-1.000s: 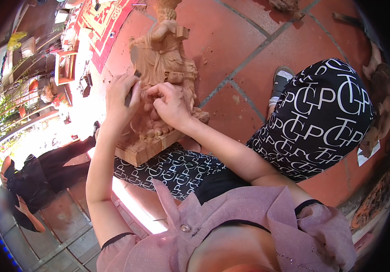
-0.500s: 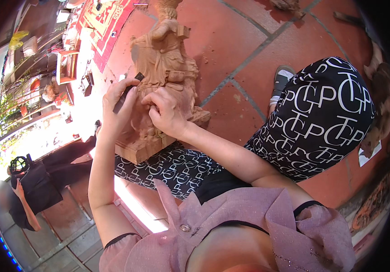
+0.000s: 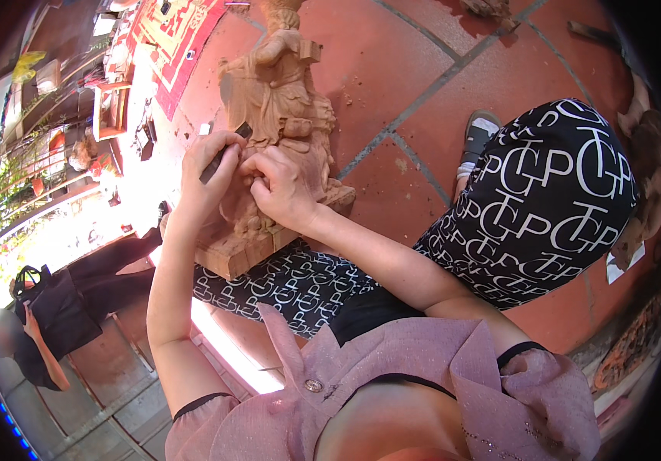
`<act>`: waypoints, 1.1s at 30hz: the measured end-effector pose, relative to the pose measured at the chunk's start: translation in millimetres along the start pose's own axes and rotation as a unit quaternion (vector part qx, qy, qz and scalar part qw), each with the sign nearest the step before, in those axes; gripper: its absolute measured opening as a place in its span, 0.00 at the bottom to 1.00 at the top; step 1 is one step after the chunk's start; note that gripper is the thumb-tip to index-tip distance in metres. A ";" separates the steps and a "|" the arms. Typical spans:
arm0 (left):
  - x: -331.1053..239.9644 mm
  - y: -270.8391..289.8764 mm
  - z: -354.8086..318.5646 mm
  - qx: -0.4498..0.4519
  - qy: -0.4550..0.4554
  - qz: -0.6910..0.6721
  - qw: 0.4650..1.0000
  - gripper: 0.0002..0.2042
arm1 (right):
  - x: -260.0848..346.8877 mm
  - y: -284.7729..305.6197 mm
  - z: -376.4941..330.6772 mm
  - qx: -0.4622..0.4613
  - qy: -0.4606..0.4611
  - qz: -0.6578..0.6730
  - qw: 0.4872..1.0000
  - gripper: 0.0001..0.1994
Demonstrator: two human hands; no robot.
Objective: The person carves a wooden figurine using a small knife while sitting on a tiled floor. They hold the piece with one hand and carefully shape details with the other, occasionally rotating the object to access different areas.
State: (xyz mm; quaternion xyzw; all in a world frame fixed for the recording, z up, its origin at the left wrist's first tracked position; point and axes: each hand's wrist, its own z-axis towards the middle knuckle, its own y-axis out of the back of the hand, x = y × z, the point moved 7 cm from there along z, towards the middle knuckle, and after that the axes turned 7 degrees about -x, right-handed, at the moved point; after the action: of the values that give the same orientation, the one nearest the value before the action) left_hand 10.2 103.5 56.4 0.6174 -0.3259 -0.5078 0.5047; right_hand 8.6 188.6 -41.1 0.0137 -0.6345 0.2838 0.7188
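Observation:
A pale wooden carved figure (image 3: 284, 92) on a square base leans across my lap, its base resting on my patterned black-and-white trousers (image 3: 545, 200). My left hand (image 3: 206, 175) grips a thin dark carving tool (image 3: 226, 150), its tip against the figure's middle. My right hand (image 3: 280, 188) presses its fingers on the carving right beside the tool tip. The lower front of the figure is hidden behind both hands.
Red floor tiles (image 3: 407, 69) spread beyond the figure. A person in dark clothes (image 3: 61, 307) sits at the lower left. A red patterned mat (image 3: 169, 38), small wooden frames (image 3: 111, 111) and potted plants lie at the upper left. More carved wood (image 3: 637, 346) lies at the right edge.
Both hands have shifted slightly on the carving, the left hand turning the tool a little. The person at the lower left has moved.

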 end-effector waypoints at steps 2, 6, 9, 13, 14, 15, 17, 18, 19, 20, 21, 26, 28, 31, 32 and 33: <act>-4.0 -1.9 2.9 0.036 -0.002 0.046 0.998 0.05 | 0.9 0.5 0.0 0.006 -0.010 0.008 1.000 0.09; -21.4 7.3 8.1 0.040 0.004 0.119 0.992 0.06 | -4.8 1.6 1.5 0.018 -0.030 0.030 0.999 0.09; -17.4 13.7 7.4 0.001 0.006 0.077 0.997 0.06 | -6.9 -0.6 -0.3 0.017 -0.036 0.026 0.999 0.09; -12.1 4.9 3.9 0.001 -0.003 0.053 0.999 0.07 | -1.4 1.2 0.5 0.006 -0.033 0.003 0.999 0.09; -10.9 1.5 3.3 0.001 -0.011 0.051 0.999 0.07 | 0.0 2.1 0.8 0.003 -0.031 0.000 1.000 0.09; -9.0 -1.9 3.7 0.003 -0.020 0.049 0.999 0.07 | -0.4 1.6 0.8 0.003 -0.032 0.002 0.999 0.09; -6.1 -3.9 4.1 0.011 -0.025 0.060 0.998 0.06 | -1.6 0.4 0.5 0.002 -0.034 0.006 0.999 0.09; -6.4 -4.2 4.0 0.016 -0.027 0.064 0.997 0.06 | -1.9 0.5 0.7 0.001 -0.025 0.003 1.000 0.09; -6.6 -4.8 4.2 0.021 -0.029 0.067 0.997 0.06 | -2.2 0.7 1.0 0.000 -0.017 -0.001 1.000 0.09; -7.1 -6.2 4.5 0.023 -0.034 0.064 0.997 0.06 | -2.0 0.7 1.4 -0.002 -0.009 -0.004 1.000 0.08; -7.9 -8.4 4.3 0.023 -0.039 0.060 0.997 0.06 | -1.9 1.5 1.7 -0.005 -0.007 -0.005 1.000 0.08; -14.7 -11.4 5.7 0.033 -0.055 0.098 0.993 0.05 | -1.3 3.6 2.3 -0.021 0.006 -0.009 1.000 0.09; -25.1 -14.1 7.4 0.050 -0.057 0.136 0.988 0.04 | -0.4 4.6 3.1 -0.025 0.013 -0.024 0.999 0.08; -26.5 -14.2 11.5 0.082 -0.039 0.174 0.981 0.06 | -0.7 4.1 2.8 0.011 -0.015 -0.026 0.999 0.08; -27.2 -12.1 12.1 0.086 -0.023 0.178 0.980 0.06 | -1.8 2.8 1.4 0.030 -0.032 -0.022 0.999 0.08; -28.8 -9.5 13.1 0.090 -0.010 0.183 0.979 0.07 | -2.2 3.7 2.1 0.029 -0.030 -0.011 0.999 0.08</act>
State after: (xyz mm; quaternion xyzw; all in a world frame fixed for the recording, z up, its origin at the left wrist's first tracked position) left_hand -11.1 128.6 56.3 0.5856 -0.4826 -0.3817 0.5278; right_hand 5.0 190.0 -44.0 0.0501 -0.6470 0.2943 0.7017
